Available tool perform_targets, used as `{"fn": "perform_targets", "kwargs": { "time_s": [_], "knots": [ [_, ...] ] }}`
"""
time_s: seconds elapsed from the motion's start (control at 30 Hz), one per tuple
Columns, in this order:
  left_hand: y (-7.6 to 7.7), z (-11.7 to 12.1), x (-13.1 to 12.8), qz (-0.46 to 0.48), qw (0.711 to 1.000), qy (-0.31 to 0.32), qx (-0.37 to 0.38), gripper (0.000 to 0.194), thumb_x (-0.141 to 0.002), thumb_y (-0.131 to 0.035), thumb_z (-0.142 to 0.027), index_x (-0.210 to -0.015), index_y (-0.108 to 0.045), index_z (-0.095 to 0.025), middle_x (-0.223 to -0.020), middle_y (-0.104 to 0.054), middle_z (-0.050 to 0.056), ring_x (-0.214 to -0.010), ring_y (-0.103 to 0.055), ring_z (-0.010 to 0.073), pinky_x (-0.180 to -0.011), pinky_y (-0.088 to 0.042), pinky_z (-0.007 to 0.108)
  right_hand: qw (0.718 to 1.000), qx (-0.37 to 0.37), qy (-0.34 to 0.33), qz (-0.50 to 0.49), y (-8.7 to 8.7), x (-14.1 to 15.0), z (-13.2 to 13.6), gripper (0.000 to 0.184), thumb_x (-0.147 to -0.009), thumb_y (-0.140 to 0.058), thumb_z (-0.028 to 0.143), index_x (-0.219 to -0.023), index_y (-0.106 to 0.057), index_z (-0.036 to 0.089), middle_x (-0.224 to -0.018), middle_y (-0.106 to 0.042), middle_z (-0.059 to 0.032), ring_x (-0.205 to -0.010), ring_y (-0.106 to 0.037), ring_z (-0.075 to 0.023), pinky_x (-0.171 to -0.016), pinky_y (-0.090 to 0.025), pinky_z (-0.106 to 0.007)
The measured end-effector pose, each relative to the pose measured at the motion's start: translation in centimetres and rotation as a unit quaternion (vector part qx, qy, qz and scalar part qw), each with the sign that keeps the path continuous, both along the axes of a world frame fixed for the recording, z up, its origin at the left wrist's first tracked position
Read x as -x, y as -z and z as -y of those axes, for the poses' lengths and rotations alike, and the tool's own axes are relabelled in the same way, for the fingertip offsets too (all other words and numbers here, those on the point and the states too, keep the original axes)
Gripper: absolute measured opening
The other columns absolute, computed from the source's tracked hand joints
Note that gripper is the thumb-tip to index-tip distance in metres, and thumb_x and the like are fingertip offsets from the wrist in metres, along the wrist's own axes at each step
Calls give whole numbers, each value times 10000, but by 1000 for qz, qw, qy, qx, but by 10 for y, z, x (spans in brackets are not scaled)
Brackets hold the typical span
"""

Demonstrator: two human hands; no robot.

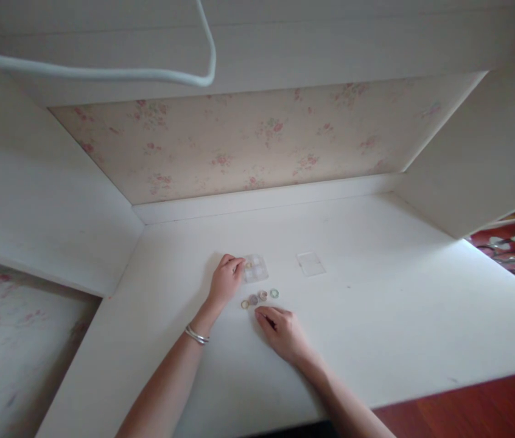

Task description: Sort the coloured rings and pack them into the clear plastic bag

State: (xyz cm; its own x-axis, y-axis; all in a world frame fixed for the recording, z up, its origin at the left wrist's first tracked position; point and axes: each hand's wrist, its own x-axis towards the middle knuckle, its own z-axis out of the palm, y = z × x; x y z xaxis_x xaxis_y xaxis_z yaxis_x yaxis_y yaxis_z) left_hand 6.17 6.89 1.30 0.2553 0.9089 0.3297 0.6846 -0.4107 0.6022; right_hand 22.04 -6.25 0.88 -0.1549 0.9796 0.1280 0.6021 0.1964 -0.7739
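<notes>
Head view: nearest the front edge of the white surface [399, 304], the right hand [280, 328] is loosely curled, its fingertips just short of four rings [263, 295]; whether it grips anything, I cannot tell. The rings sit in a short row, nearer the surface's left edge than its far right corner; the row's long axis slants slightly away rightward, roughly along the back edge. A brush from those curled fingers could scatter them. Just beyond, the left hand [227, 278], fingers folded, meets the left side of a clear compartment box [257, 274], pinching or merely touching. The nearly square box shows no clear long axis; being probably light, it might slide if nudged. A small gold piece [249, 265] shows beside the fingertips. Rightward, a clear flat panel [311, 264] lies apart.
</notes>
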Motion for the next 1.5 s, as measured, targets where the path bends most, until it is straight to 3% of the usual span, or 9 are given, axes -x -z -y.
{"fn": "perform_targets", "kwargs": {
  "time_s": [0.23, 0.43, 0.73, 0.97, 1.2, 1.5],
  "knots": [
    [2, 31, 34, 70, 996, -24, 58, 259, -896, -447, -328, -953, -654, -184, -891, -597, 45, -773, -568, 133, -699, -476, 257, 998, 4, -6, 58, -2, 3, -1, 271, -925, -387, 290, -941, -654, 249, -869, -696, -14, -772, -639, -134, -700, -432, -209],
    [3, 62, 47, 103, 989, -19, 103, 253, -892, -447, -338, -921, -648, -187, -892, -612, 47, -774, -573, 133, -675, -475, 245, 984, 5, -22, 176, -10, 19, -8, 292, -907, -410, 302, -1144, -581, 313, -914, -701, -11, -766, -653, -160, -641, -422, -230],
    [3, 70, 51, 112, 987, -4, 111, 262, -896, -442, -335, -912, -657, -186, -885, -624, 52, -736, -572, 127, -662, -474, 239, 968, 3, -28, 249, -11, 33, -19, 279, -928, -369, 297, -957, -644, 269, -817, -697, -33, -684, -641, -154, -581, -387, -222],
    [2, 71, 51, 108, 988, 12, 110, 251, -900, -439, -316, -912, -658, -195, -882, -627, 46, -748, -572, 128, -661, -474, 238, 978, -4, -16, 207, -9, 33, -15, 292, -932, -360, 276, -960, -649, 248, -821, -695, -40, -703, -644, -148, -601, -401, -208],
    [-3, 85, 47, 58, 991, 55, 111, 244, -915, -417, -299, -948, -649, -228, -889, -615, 29, -782, -581, 128, -703, -478, 237, 994, -28, 25, 106, -19, 20, -23, 325, -933, -341, 331, -944, -650, 228, -825, -689, -47, -731, -632, -153, -661, -437, -225],
    [-1, 93, 40, -88, 991, 83, 58, 160, -871, -517, -253, -949, -657, -260, -903, -598, 17, -800, -578, 144, -745, -445, 285, 979, -68, 65, 180, -38, 13, -84, 313, -914, -370, 327, -911, -669, 235, -759, -686, -24, -673, -614, -138, -614, -381, -215]
  ]
}}
